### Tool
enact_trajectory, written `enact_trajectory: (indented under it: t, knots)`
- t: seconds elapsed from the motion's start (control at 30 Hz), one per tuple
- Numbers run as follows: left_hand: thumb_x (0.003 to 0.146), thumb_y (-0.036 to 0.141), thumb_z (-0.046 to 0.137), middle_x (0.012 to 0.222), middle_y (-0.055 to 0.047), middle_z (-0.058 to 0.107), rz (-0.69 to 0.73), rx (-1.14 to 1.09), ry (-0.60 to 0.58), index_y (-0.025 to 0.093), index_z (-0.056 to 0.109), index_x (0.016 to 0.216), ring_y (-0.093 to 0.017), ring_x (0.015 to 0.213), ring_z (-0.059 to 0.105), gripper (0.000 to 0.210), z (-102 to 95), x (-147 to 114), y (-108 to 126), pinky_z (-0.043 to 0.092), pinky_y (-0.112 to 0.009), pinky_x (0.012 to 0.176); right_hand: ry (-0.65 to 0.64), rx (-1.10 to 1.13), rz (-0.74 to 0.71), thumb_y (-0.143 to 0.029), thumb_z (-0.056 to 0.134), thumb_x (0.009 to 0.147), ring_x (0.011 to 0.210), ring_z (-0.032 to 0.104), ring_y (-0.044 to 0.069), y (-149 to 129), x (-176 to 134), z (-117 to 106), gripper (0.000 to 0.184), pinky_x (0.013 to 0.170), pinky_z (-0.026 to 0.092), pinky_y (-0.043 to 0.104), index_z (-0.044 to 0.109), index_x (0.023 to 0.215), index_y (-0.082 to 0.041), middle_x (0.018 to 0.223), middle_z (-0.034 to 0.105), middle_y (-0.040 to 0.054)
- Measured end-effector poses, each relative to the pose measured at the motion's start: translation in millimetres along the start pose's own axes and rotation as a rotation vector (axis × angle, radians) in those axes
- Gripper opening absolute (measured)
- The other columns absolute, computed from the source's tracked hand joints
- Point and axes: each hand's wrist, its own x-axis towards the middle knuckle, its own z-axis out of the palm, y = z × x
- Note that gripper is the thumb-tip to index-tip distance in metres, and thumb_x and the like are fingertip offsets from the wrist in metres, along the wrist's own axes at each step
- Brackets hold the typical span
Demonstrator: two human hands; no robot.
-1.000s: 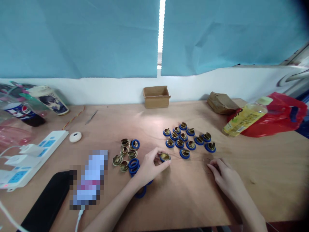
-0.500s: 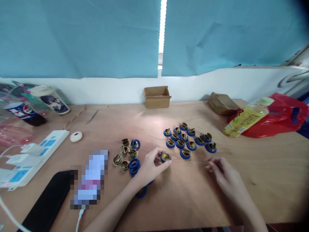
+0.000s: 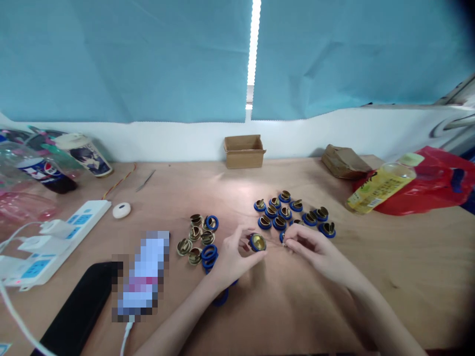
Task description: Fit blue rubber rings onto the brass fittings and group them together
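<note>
My left hand point(image 3: 237, 254) pinches a round brass piece point(image 3: 258, 242) with a blue ring around its edge; its hollow, shiny side faces me. Just to the right, my right hand point(image 3: 306, 244) has thumb and fingers pressed together at something small and thin that I cannot make out. Several brass pieces with blue rings point(image 3: 279, 222) lie beyond my hands, partly hidden by the right one. Left of my left hand are several brass pieces without rings point(image 3: 195, 256). Loose blue rings point(image 3: 210, 252) lie beside them, some covered by my left wrist and forearm.
An open cardboard box point(image 3: 244, 159) stands by the wall. At right are a crumpled brown packet point(image 3: 343, 162), a yellow-labelled bottle point(image 3: 384, 185) and a red bag point(image 3: 430, 183). A phone point(image 3: 144, 272), black case point(image 3: 79, 306) and power strip point(image 3: 79, 225) lie left.
My right hand has moved left, close to the brass piece in my left hand, and now covers part of the ringed group. The held piece is tilted more towards me.
</note>
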Motion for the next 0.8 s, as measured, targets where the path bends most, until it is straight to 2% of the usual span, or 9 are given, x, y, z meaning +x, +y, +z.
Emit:
enact_trajectory:
  t: [0.03, 0.13, 0.27, 0.37, 0.43, 0.6, 0.8]
  knots:
    - [0.073, 0.024, 0.075, 0.098, -0.005, 0.070, 0.005, 0.002, 0.013, 0.021, 0.052, 0.113, -0.019, 0.083, 0.068, 0.046, -0.3, -0.1, 0.7, 0.054, -0.031, 0.076, -0.068, 0.116, 0.004, -0.041, 0.054, 0.092, 0.069, 0.051, 0.014, -1.0, 7.8, -2.0, 0.025, 0.064, 0.040, 0.027, 0.057, 0.079, -0.020, 0.078, 0.054, 0.0012]
    - [0.073, 0.024, 0.074, 0.095, -0.005, 0.071, 0.019, 0.031, 0.040, 0.021, 0.052, 0.114, -0.019, 0.081, 0.068, 0.047, -1.6, -0.4, 2.9, 0.054, -0.031, 0.073, -0.094, 0.392, 0.071, -0.046, 0.061, 0.087, 0.060, 0.044, 0.009, 5.2, 27.4, -0.8, 0.031, 0.056, 0.035, 0.024, 0.055, 0.076, -0.018, 0.081, 0.052, 0.0000]
    - [0.071, 0.024, 0.075, 0.097, -0.005, 0.071, 0.036, 0.084, 0.065, 0.021, 0.053, 0.113, -0.019, 0.081, 0.067, 0.047, -3.2, -0.5, 4.2, 0.052, -0.029, 0.068, -0.114, 0.620, 0.176, -0.050, 0.068, 0.082, 0.046, 0.027, 0.005, 20.8, 36.1, 17.6, 0.036, 0.043, 0.020, 0.020, 0.052, 0.077, -0.018, 0.061, 0.039, -0.0073]
    - [0.071, 0.024, 0.076, 0.099, -0.005, 0.071, 0.052, 0.093, 0.060, 0.021, 0.055, 0.110, -0.019, 0.084, 0.068, 0.045, -3.9, -0.4, 4.6, 0.053, -0.029, 0.071, -0.166, 0.745, 0.250, -0.053, 0.064, 0.083, 0.039, 0.019, 0.005, 27.5, 31.7, 33.3, 0.038, 0.039, 0.015, 0.019, 0.048, 0.076, -0.020, 0.049, 0.029, -0.0119]
    - [0.071, 0.025, 0.076, 0.100, -0.006, 0.071, 0.068, 0.090, 0.049, 0.020, 0.056, 0.108, -0.019, 0.085, 0.068, 0.042, -4.0, -0.2, 4.8, 0.053, -0.030, 0.074, -0.167, 0.774, 0.254, -0.052, 0.063, 0.084, 0.037, 0.021, 0.005, 29.0, 28.2, 40.0, 0.037, 0.038, 0.019, 0.019, 0.048, 0.076, -0.020, 0.046, 0.028, -0.0126]
    - [0.072, 0.026, 0.075, 0.096, -0.006, 0.072, 0.096, 0.104, 0.015, 0.020, 0.060, 0.104, -0.019, 0.081, 0.068, 0.035, -2.5, -0.2, 2.0, 0.055, -0.031, 0.074, -0.152, 0.798, 0.242, -0.053, 0.066, 0.082, 0.046, 0.037, 0.008, 33.5, 26.6, 46.8, 0.039, 0.044, 0.032, 0.021, 0.047, 0.072, -0.020, 0.055, 0.043, -0.0072]
    - [0.071, 0.028, 0.077, 0.094, -0.006, 0.072, 0.108, 0.102, 0.002, 0.020, 0.063, 0.105, -0.020, 0.080, 0.068, 0.038, -2.0, -1.4, -3.2, 0.057, -0.031, 0.074, -0.149, 0.839, 0.212, -0.046, 0.063, 0.088, 0.049, 0.036, 0.007, 42.7, 28.1, 54.4, 0.033, 0.046, 0.030, 0.019, 0.049, 0.074, -0.019, 0.057, 0.039, -0.0072]
